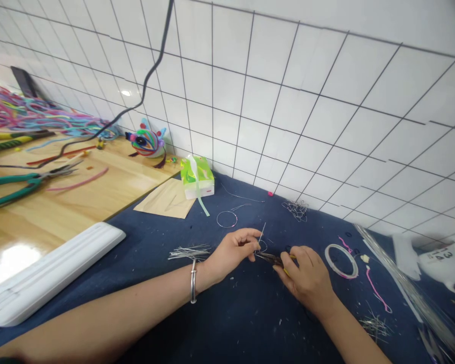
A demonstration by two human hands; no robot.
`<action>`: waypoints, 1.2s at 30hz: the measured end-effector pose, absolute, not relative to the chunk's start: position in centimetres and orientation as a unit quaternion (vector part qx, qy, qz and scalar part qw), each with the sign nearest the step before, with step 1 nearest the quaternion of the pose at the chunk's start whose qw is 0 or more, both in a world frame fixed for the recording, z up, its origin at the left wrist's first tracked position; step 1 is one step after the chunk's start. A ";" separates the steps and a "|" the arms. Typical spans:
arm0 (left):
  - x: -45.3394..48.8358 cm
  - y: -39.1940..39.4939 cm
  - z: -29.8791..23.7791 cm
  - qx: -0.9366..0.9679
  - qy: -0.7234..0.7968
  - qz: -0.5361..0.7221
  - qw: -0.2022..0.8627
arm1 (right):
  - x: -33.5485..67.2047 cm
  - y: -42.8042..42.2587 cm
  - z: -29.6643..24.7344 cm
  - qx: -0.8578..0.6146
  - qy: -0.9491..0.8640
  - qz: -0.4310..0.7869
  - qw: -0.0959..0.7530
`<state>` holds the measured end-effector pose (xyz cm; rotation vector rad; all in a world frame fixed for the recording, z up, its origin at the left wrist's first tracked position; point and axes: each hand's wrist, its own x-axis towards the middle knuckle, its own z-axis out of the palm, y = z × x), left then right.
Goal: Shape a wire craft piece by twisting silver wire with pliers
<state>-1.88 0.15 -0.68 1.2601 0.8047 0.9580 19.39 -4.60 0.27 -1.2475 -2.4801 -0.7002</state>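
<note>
Between its thumb and fingers, my left hand (pixel 233 252) pinches a thin silvery wire (pixel 262 232) that is bent into a small loop near the fingertips. My right hand (pixel 307 275) is closed around pliers (pixel 275 260) with yellow on the handles, and their jaws meet the wire beside my left fingertips. The exact grip of the jaws is too small to make out. Just left of my left hand lies a pile of short straight wires (pixel 189 252). Beyond it rests a thin wire ring (pixel 226 219) with a few pink spots.
A white tape-like ring (pixel 341 261), pink cord (pixel 377 290) and long wires (pixel 398 273) lie at right. Tangled wire (pixel 296 210) sits by the tiled wall. At left are a long white case (pixel 56 270), green-handled pliers (pixel 23 184) and a tissue pack (pixel 197 177). A black cable (pixel 147 76) hangs across.
</note>
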 end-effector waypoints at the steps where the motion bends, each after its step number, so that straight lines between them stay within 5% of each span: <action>1: -1.9 0.2 -0.8 0.544 0.350 0.416 0.640 | 19.4 -4.6 0.2 -0.429 -0.859 -0.243 0.138; 16: -2.1 0.5 -1.1 0.527 0.326 0.388 0.682 | 19.8 -4.3 -0.5 -0.449 -0.857 -0.168 0.189; 23: -2.1 0.4 -0.8 0.528 0.334 0.382 0.681 | 19.1 -4.2 -0.5 -0.549 -0.767 0.037 0.330; 29: -1.9 -0.1 -0.5 0.534 0.324 0.372 0.687 | 17.6 -4.7 -0.5 -0.620 -0.643 0.301 0.333; 36: -1.4 -0.9 -0.8 0.513 0.308 0.353 0.719 | 16.6 -5.2 -0.8 -0.576 -0.691 0.281 0.334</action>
